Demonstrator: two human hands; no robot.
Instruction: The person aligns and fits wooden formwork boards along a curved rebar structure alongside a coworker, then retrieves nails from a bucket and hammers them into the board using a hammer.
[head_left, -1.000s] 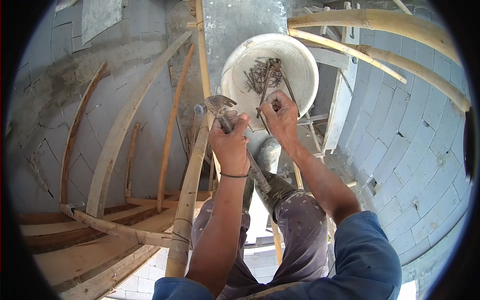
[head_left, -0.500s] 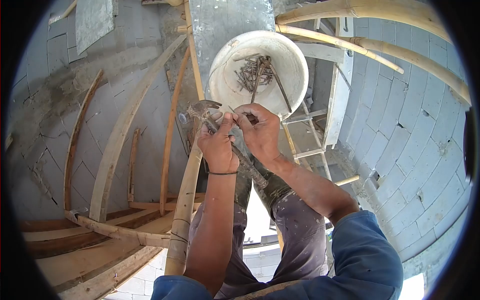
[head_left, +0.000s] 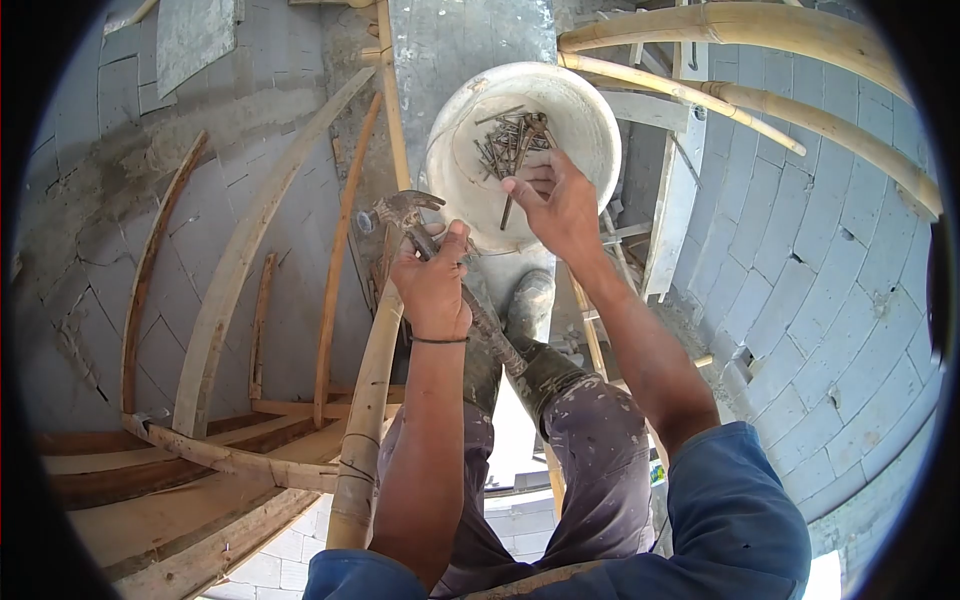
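Note:
My left hand (head_left: pixel 433 295) is closed around the handle of a claw hammer (head_left: pixel 408 212), its metal head up and to the left, its handle slanting down toward my knee. Whether a nail is also between these fingers cannot be made out. My right hand (head_left: pixel 566 212) is over the white bucket (head_left: pixel 437 160), thumb and fingers apart, with nothing visible between them. Inside the bucket lies a heap of nails (head_left: pixel 493 152). A rusty pair of pincers (head_left: pixel 519 150) rests on them, one leg partly covered by my right hand.
A grey board (head_left: pixel 470 35) runs beneath the bucket. Bamboo poles (head_left: pixel 740 25) cross at upper right, and another pole (head_left: pixel 365 400) stands beside my left arm. Timber framing (head_left: pixel 235 460) fills the left, with block walls (head_left: pixel 800 300) around. My boot (head_left: pixel 530 300) is below the bucket.
My right hand has left my left hand, where it pinched a thin nail, and moved up and right over the bucket, its fingers opening. My left hand stays on the hammer.

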